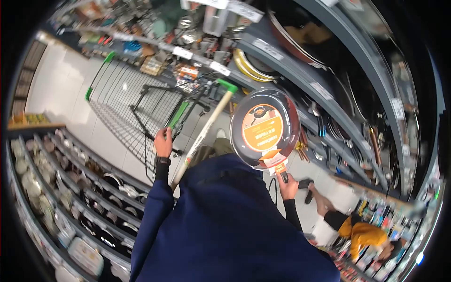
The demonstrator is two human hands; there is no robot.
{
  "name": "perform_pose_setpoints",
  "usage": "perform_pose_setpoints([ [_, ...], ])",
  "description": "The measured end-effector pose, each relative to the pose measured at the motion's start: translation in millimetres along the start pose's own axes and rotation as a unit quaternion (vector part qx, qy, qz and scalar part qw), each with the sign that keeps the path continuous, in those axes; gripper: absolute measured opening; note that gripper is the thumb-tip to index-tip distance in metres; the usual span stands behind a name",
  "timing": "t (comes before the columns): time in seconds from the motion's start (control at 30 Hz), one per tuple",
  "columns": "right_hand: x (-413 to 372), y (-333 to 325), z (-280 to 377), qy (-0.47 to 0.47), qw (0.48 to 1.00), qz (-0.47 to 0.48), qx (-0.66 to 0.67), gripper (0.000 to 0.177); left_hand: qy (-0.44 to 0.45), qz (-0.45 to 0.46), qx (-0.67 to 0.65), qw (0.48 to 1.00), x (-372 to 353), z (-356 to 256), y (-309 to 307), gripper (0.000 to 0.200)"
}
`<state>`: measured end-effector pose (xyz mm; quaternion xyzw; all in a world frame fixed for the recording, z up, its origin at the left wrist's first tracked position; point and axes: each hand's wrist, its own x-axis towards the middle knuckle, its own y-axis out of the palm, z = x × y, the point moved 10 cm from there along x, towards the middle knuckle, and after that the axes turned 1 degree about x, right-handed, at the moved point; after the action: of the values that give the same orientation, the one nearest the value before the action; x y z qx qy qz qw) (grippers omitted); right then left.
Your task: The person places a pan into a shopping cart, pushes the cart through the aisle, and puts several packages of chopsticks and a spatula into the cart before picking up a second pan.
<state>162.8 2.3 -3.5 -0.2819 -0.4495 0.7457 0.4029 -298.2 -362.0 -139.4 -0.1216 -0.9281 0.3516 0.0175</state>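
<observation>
My right hand [287, 187] is wrapped round the handle of a dark frying pan [242, 117], just to the right of my body. A round orange label lies on the pan's inside, and a cardboard tag hangs at its handle. To the left, my left hand [163, 143] is raised beside the shopping cart [124, 101], its fingers curled; whether they hold anything is hidden. The cart's pale push bar [202, 136] with a green end runs between my left hand and the pan.
Shelves with pans [256, 66] and utensils curve along the top and right. At lower left stands a rack of bowls and dishes [84, 207]. A person in a yellow top [369, 237] is at the lower right, near more shelves.
</observation>
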Motion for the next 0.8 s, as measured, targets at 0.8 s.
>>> perform_pose_setpoints([
  [0.8, 37, 119, 244, -0.432, 0.877, 0.211, -0.006, 0.033, -0.169, -0.231, -0.323, 0.902, -118, 68, -86, 0.035],
])
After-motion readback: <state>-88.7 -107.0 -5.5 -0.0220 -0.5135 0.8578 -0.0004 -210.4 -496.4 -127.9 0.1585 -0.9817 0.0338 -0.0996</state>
